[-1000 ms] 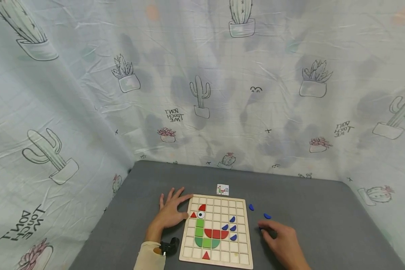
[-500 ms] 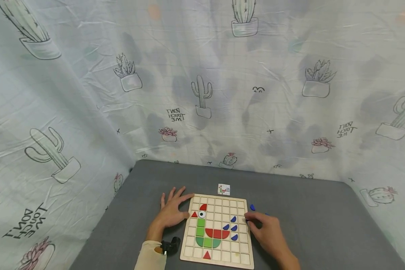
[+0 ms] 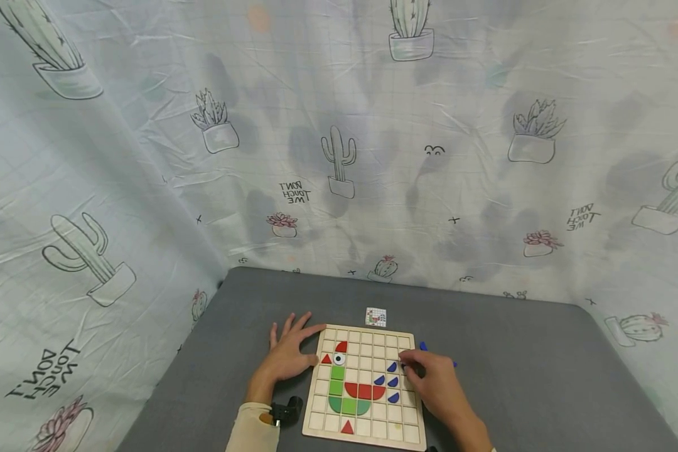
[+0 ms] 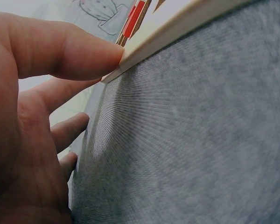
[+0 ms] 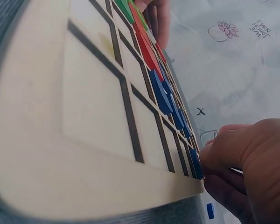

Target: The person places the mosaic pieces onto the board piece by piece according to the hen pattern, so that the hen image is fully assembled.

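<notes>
A wooden grid board [image 3: 367, 353] lies on the grey table, bearing red, green and blue pieces that form a bird-like figure. My left hand [image 3: 285, 359] is spread at its left edge; thumb and index fingertip touch the rim, as the left wrist view also shows. Over the right-hand column, my right hand [image 3: 437, 378] pinches a blue half-round piece [image 5: 195, 163] between thumb and fingers, down at the grid in the right wrist view. Several similar blue pieces [image 3: 392, 382] sit in cells just left of those fingertips. The hand largely hides the pinched piece in the head view.
Behind the board lies a small pattern card [image 3: 375, 317]. Two loose blue pieces rest on the table right of the board: one by its edge [image 3: 424, 346], another partly hidden behind the right hand [image 3: 454, 364]. Cactus-print curtains [image 3: 395, 188] surround the table.
From the table right of the board, my right hand has moved left with a blue half-round piece to the board's right column. The left hand has stayed at the left edge.
</notes>
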Tool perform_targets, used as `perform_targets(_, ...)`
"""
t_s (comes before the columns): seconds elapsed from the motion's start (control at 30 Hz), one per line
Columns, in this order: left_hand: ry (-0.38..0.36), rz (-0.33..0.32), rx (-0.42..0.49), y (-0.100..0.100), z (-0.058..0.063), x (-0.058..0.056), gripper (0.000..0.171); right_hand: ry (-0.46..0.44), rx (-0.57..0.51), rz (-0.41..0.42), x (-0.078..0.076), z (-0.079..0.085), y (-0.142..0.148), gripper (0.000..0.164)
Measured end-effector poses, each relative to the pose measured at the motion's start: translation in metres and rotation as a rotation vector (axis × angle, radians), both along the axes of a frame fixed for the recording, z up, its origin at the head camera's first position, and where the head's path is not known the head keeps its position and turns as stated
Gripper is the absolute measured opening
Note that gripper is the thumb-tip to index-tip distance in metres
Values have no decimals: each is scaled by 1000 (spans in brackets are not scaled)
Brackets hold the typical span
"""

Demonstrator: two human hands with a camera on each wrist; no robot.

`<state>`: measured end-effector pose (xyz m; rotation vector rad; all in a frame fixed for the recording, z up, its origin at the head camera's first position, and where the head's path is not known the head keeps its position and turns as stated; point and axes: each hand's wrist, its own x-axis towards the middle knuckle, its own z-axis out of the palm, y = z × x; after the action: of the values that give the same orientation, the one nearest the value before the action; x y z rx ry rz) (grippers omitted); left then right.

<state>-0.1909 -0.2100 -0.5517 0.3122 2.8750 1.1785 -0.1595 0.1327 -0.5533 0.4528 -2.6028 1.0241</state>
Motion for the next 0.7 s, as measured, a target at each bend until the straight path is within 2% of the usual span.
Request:
perform_targets(0.53,-6,-2,4,1,1,1,70,50,22,-5,5,0,-2,36)
perform_targets(0.7,-6,2,2,0,1,1,70,98,23,-19,4,-2,-4,34)
